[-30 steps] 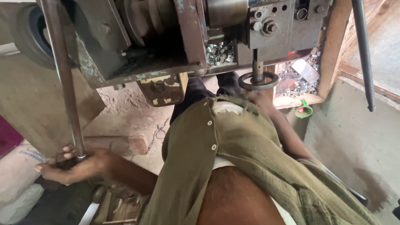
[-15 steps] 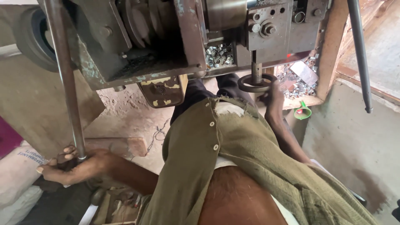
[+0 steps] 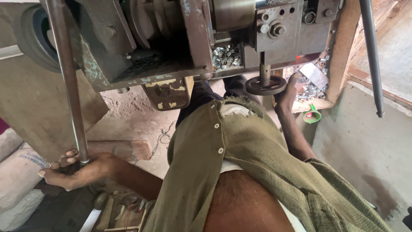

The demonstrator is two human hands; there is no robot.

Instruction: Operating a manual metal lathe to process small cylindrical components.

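Note:
My left hand (image 3: 73, 169) grips the lower end of a long steel rod (image 3: 68, 86) that rises past the left side of a worn metal machine (image 3: 171, 38). My right hand (image 3: 287, 92) reaches up under the machine and touches the rim of a small dark handwheel (image 3: 265, 86) on a vertical shaft; whether its fingers close on the wheel is hard to tell. My olive shirt (image 3: 240, 150) fills the middle of the view. A tray of small shiny metal nuts (image 3: 223, 56) sits inside the machine frame.
A second dark rod (image 3: 371, 56) hangs at the right. More loose metal parts (image 3: 311, 83) lie in a wooden box at right, with a green funnel-shaped object (image 3: 311, 116) below. White sacks (image 3: 19, 180) lie at lower left, scrap and tools (image 3: 120, 210) on the floor.
My right hand has slid from beneath the handwheel to its right side. My left hand stays on the rod's lower end.

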